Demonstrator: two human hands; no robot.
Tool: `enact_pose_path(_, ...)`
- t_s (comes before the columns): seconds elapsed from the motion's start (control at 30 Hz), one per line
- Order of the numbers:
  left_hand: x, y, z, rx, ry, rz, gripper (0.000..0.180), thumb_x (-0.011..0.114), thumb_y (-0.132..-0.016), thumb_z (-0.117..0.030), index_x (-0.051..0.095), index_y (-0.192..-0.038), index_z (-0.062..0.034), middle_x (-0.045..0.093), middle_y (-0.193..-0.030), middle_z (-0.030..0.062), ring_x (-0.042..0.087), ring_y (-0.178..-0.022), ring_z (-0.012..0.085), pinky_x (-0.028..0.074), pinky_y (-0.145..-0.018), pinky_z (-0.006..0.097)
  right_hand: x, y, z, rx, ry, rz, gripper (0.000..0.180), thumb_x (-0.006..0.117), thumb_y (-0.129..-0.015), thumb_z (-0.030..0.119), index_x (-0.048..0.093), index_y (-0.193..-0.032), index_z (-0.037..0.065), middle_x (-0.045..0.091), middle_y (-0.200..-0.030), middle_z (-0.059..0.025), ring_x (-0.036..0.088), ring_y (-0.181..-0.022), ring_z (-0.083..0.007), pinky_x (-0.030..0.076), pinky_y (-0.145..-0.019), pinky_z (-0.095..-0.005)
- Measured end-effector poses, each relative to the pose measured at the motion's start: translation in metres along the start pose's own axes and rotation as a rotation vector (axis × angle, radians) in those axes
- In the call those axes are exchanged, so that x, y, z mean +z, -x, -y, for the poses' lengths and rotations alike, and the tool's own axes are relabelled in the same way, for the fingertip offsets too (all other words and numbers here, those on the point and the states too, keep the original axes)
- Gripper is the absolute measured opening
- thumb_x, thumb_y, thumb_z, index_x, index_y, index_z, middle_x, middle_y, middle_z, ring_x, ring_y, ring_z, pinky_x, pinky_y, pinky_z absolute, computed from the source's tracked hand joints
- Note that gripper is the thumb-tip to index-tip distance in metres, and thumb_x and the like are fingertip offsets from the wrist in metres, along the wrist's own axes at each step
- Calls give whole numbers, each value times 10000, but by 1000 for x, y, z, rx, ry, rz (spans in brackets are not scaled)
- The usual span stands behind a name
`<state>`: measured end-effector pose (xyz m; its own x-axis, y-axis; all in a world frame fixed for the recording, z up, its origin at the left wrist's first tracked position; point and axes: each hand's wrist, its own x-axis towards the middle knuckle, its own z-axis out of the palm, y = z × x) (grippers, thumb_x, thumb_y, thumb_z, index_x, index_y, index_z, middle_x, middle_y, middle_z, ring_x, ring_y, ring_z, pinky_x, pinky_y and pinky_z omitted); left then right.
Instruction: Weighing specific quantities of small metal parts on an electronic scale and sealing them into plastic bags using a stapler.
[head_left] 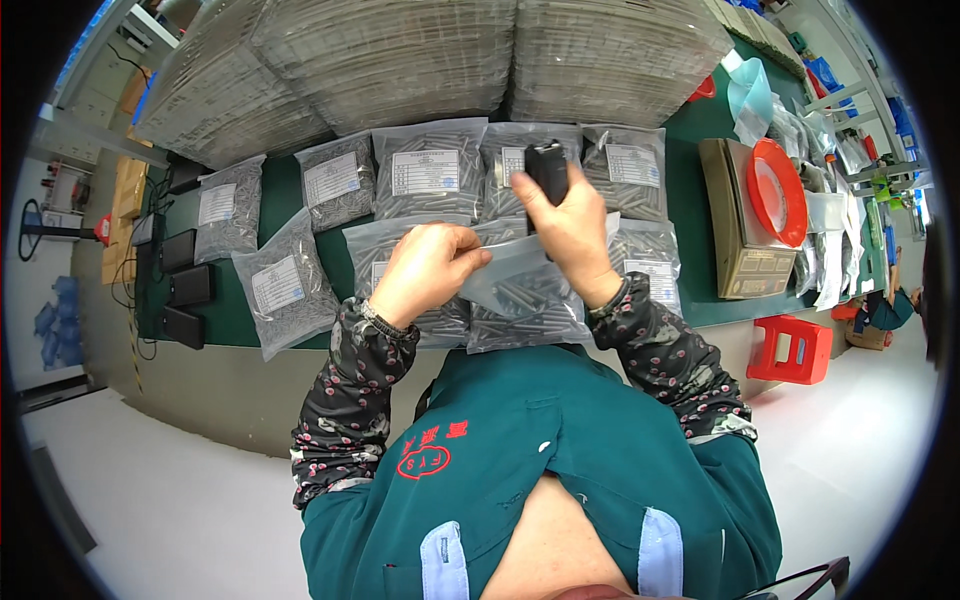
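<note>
Head view: a clear plastic bag [520, 290] filled with slim metal pins is held above the green worktop [690, 220], directly in front of the torso. The left hand [425, 265] is closed in a pinch on the bag's upper edge, at about 10 o'clock from the bag's middle. The right hand [570, 225] is closed around a black handheld device [548, 170], which is held upright and projects from the fist toward 12 o'clock. Whether the lower fingers of the right hand also touch the bag cannot be told.

The bag's mouth is presented between the two hands, and the body of the bag hangs down toward 6 o'clock. The pins inside lie roughly along the 3-to-9 o'clock line, slightly tilted. The device sits at about 1 o'clock from the bag's middle, just above its upper edge. The left hand is the nearer one to the bag's mouth.

Further labelled bags of pins [425, 170] are laid in rows on the worktop beyond the hands, toward 12 o'clock.
</note>
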<state>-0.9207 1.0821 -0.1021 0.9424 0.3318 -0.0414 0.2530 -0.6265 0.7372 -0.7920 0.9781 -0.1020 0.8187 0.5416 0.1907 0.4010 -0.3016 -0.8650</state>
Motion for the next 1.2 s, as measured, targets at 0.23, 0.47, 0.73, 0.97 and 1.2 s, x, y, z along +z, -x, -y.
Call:
enact_pose_path(0.23, -2, 2, -4, -73, 52, 60, 221, 596, -723, -196, 591, -735, 24, 566, -637, 127, 554, -597, 222, 425, -567, 315, 20, 2, 8, 18, -57, 142, 405, 636, -686, 413, 560, -750, 21, 583, -636, -158, 579, -608, -318, 442, -530, -367)
enact_pose_path(0.47, -15, 24, 5, -28, 171, -94, 174, 619, -709, -142, 588, -757, 22, 589, -723, 113, 564, -663, 196, 429, -589, 291, 19, 0, 7, 88, -65, 183, 406, 633, -695, 423, 570, -776, 31, 600, -673, -129, 590, -645, -277, 451, -573, -340)
enact_pose_path(0.73, -5, 29, 8, -62, 207, -181, 147, 612, -704, -130, 588, -736, 12, 570, -650, 131, 565, -601, 217, 435, -549, 291, 42, 19, 28, 36, -113, 246, 453, 628, -686, 441, 546, -779, 5, 593, -667, -162, 592, -644, -305, 452, -567, -358)
enact_pose_path(0.97, -5, 43, 18, -147, 461, -381, 164, 613, -730, -114, 549, -703, 34, 551, -610, 67, 504, -572, 105, 410, -547, 237, 48, 15, 27, 104, -297, 340, 400, 630, -711, 399, 562, -740, 5, 581, -616, -112, 569, -572, -221, 436, -534, -324)
enact_pose_path(1.2, 50, 66, 48, -264, 528, -427, 387, 641, -721, -186, 511, -1031, 4, 569, -907, 83, 527, -839, 143, 420, -736, 264, 19, -21, -9, 283, -428, 465, 810, 550, -741, 519, 334, -1182, -125, 456, -1136, -252, 420, -1101, -296, 312, -933, -327)
